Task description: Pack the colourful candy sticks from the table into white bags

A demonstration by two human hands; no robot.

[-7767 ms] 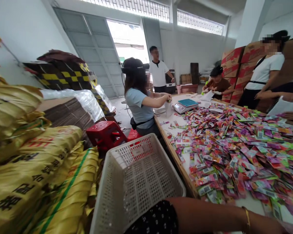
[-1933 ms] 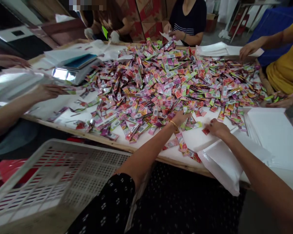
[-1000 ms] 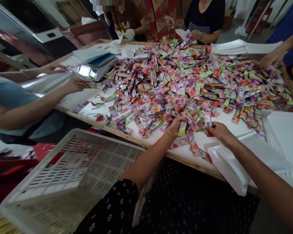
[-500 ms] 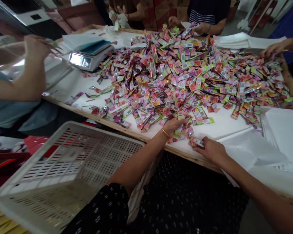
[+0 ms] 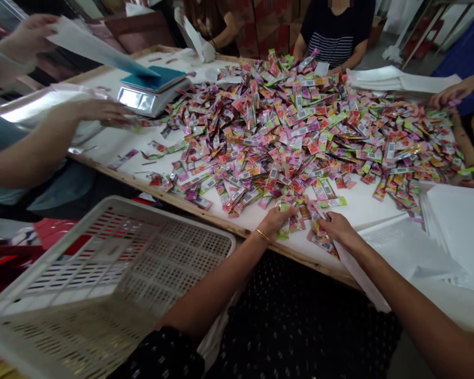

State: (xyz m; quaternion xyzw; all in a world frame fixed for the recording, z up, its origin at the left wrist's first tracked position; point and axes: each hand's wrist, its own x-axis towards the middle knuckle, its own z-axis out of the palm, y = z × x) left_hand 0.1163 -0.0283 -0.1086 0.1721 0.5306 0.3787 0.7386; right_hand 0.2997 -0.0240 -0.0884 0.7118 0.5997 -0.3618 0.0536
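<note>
Sachets (image 5: pixel 290 221) bunched under left fingers (image 5: pixel 285 211)

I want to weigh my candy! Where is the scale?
The scale sits at the table's far left corner in the head view, left of the sachet pile, beside a co-worker's hand.

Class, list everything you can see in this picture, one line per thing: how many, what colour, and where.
sachets: too many to count, pink, green, red and purple, heaped across the table
table: one, white top with a wooden edge, centre
scale: one, silver with a teal top, far left of the table
basket: one, white, perforated, near left, beside the table
flat bags: a stack, white, right end of the table
more flat bags: a stack, white, far right edge
co-workers' hands: several, around the table
left hand: one, gold bangle, grip closed on sachets at the near edge
right hand: one, on sachets beside the left
</note>
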